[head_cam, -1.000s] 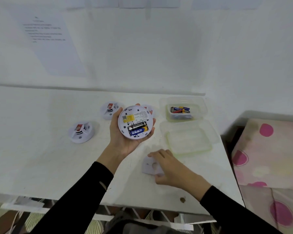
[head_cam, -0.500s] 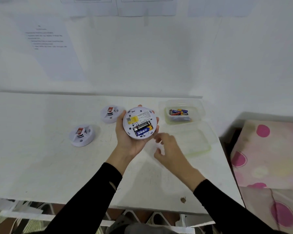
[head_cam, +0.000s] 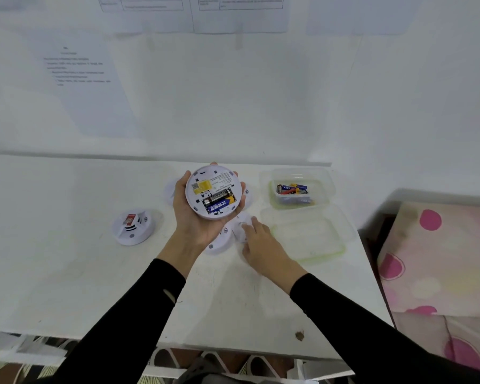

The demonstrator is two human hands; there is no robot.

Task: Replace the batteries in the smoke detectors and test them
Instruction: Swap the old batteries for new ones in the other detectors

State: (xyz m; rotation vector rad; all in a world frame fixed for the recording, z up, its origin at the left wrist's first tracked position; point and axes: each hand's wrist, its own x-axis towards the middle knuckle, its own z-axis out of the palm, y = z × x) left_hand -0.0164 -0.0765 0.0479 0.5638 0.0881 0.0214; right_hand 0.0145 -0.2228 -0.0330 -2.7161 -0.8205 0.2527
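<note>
**A:** Where are your fingers?

**B:** My left hand [head_cam: 197,221] cups the smoke detector [head_cam: 213,191] in the air over the back of the surface [head_cam: 67,245]. The thumb is on its left rim and the fingers [head_cam: 242,191] curl round its right rim, clamped on it. My right hand [head_cam: 263,246] lies low, just below, with its fingertips [head_cam: 250,220] on a small white cover piece [head_cam: 237,228]. Whether they pinch it or only touch it, I cannot tell.

**A:** Room to move?

**B:** It's tight on the right. A second detector [head_cam: 216,242] lies just beside the cover piece, and the clear lid [head_cam: 311,239] sits close by, with the surface's right edge just beyond it. Left of my left arm there is an open stretch out to a third detector [head_cam: 133,227]. The near edge passes under both forearms.

**A:** Which way does the held one face?

**B:** Back toward me, with the battery bay open on its near half. Two batteries [head_cam: 219,200] lie side by side in it, long axes left to right, right ends slightly higher.

**A:** Anything hard to see?

**B:** My wrist covers part of the second detector. A white rim [head_cam: 169,189] shows past my thumb and another white rim [head_cam: 247,198] past my fingers, too little to name. The label print is unreadable. The spare batteries [head_cam: 293,189] in the clear tub [head_cam: 327,187] are a jumble.
</note>
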